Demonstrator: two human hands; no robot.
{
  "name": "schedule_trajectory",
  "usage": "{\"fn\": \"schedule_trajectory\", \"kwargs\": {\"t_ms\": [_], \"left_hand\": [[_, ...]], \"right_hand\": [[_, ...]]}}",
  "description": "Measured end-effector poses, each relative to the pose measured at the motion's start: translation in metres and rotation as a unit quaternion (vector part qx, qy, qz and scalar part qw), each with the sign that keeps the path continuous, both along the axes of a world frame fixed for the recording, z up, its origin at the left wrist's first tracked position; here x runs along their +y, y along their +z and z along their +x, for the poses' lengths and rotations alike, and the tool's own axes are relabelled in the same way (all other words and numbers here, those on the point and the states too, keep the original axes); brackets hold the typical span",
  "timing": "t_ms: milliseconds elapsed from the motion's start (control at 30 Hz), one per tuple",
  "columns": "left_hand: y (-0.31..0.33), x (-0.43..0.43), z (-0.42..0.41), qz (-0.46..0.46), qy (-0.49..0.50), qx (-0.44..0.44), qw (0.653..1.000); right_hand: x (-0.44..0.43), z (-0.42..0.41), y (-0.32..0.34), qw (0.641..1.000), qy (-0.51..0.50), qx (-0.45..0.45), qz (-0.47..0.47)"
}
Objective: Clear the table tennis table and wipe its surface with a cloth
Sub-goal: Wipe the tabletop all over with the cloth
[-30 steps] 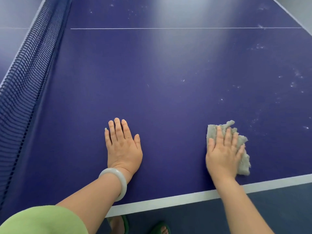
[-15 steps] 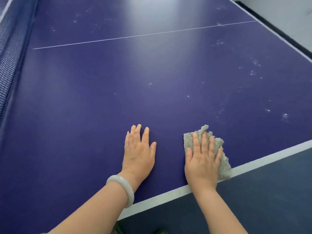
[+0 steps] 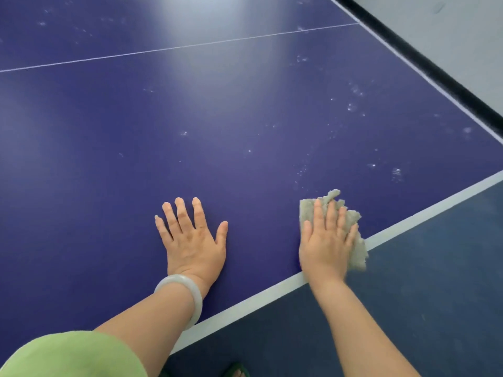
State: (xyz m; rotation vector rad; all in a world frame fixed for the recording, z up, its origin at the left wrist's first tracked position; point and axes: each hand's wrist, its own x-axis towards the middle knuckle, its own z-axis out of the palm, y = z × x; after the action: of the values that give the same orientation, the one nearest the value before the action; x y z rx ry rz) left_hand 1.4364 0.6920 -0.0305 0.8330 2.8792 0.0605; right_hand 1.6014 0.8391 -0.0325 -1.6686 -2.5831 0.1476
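Both grips lie flat, fingers spread: right hand (image 3: 325, 247) pressing one cloth (image 3: 355, 221), left hand (image 3: 192, 240) bare on table (image 3: 109, 164).

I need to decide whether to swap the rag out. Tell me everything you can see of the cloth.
The cloth is a small, pale grey-beige rag with a nubby, worn texture and frayed edges. It lies crumpled flat on the blue table at its white near edge, slightly overhanging, pressed under the right hand.
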Motion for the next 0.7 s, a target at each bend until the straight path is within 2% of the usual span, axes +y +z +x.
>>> {"fn": "schedule_trajectory", "kwargs": {"t_ms": [67,133,200,267,333,400,467,500,567,633,700], "left_hand": [[0.0,0.0,0.0,0.006,0.003,-0.003,1.0],[-0.001,0.001,0.0,0.009,0.003,-0.001,1.0],[-0.001,0.002,-0.001,0.009,0.002,-0.001,1.0],[-0.002,0.002,-0.001,0.007,0.001,0.002,1.0],[-0.003,0.001,-0.001,0.007,0.0,0.002,1.0],[-0.004,0.001,-0.002,0.011,0.001,0.003,1.0],[-0.005,0.002,-0.002,0.017,0.0,0.003,1.0],[-0.004,0.002,-0.002,0.019,0.001,0.002,1.0],[-0.004,0.001,-0.001,0.02,0.003,0.002,1.0],[-0.003,0.001,-0.001,0.017,0.002,0.007,1.0],[-0.003,0.002,-0.002,0.017,0.001,0.01,1.0]], "right_hand": [[-0.039,-0.011,-0.004,0.992,0.121,0.015,0.02],[-0.057,-0.002,-0.008,0.965,0.263,0.01,0.013],[-0.035,0.017,-0.008,0.953,0.304,0.01,0.006],[0.003,0.037,-0.007,0.971,0.237,0.005,0.016],[0.043,0.049,-0.003,0.995,0.103,-0.002,0.003],[0.062,0.047,-0.001,1.0,-0.017,0.0,-0.013],[0.051,0.029,-0.001,0.998,-0.054,0.015,-0.011],[0.036,0.02,-0.001,1.0,-0.024,0.018,0.003],[0.0,0.006,-0.004,0.993,0.116,0.007,0.024],[-0.02,0.011,-0.007,0.964,0.266,-0.005,0.018],[-0.001,0.027,-0.006,0.947,0.322,0.0,0.002]]}}
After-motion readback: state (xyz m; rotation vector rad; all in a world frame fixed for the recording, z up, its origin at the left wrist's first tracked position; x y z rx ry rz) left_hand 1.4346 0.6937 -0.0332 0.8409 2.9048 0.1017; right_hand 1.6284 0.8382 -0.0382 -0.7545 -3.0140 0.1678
